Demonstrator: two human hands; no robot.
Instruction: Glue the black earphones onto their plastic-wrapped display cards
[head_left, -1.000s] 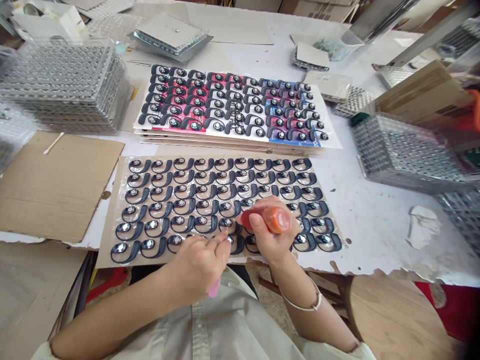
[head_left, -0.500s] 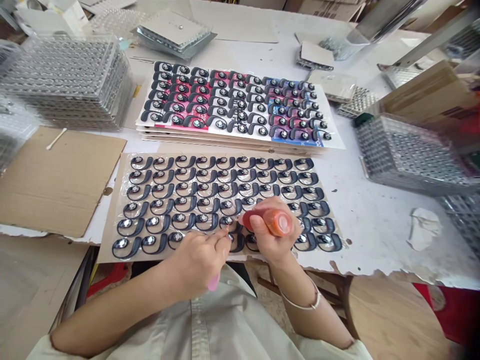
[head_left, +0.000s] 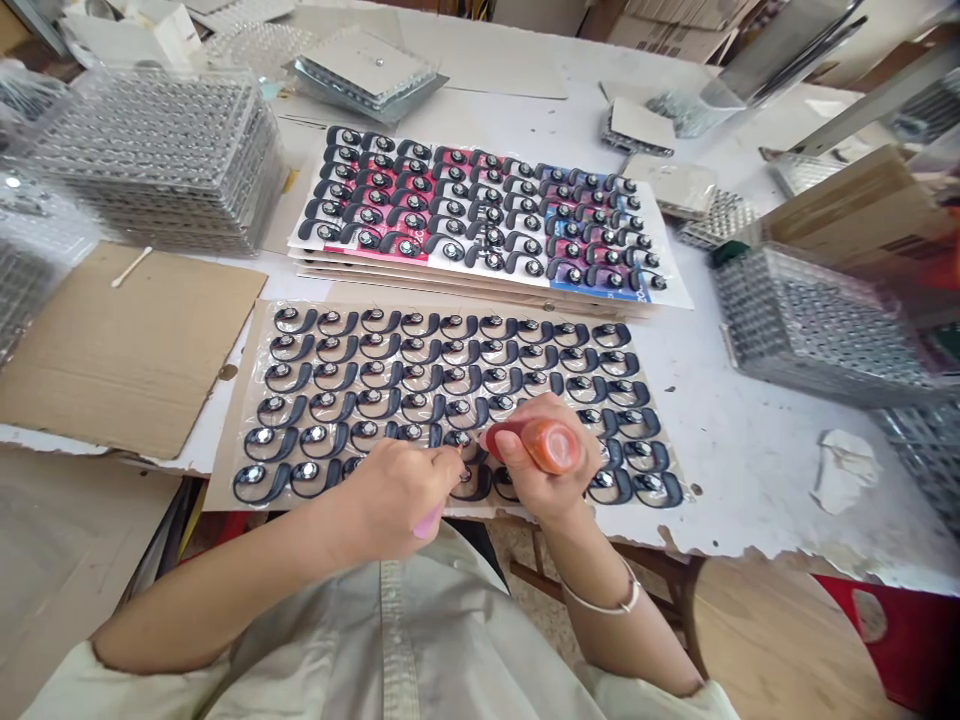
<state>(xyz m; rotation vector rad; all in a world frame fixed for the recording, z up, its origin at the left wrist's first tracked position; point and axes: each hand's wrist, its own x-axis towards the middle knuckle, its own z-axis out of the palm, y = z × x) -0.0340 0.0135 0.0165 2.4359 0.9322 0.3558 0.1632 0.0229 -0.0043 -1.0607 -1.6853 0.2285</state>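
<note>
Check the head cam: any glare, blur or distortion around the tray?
Head view: bright, even light with soft shadows; glare spots on the plastic film. Head view: wide-angle bowing along the table edge; clear trays at right slightly soft; right hand fairly sharp.

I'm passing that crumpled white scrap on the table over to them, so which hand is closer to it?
The right hand is nearer; it sits left of the crumpled white scrap. The left hand lies farther left, on the far side of the right hand.
</note>
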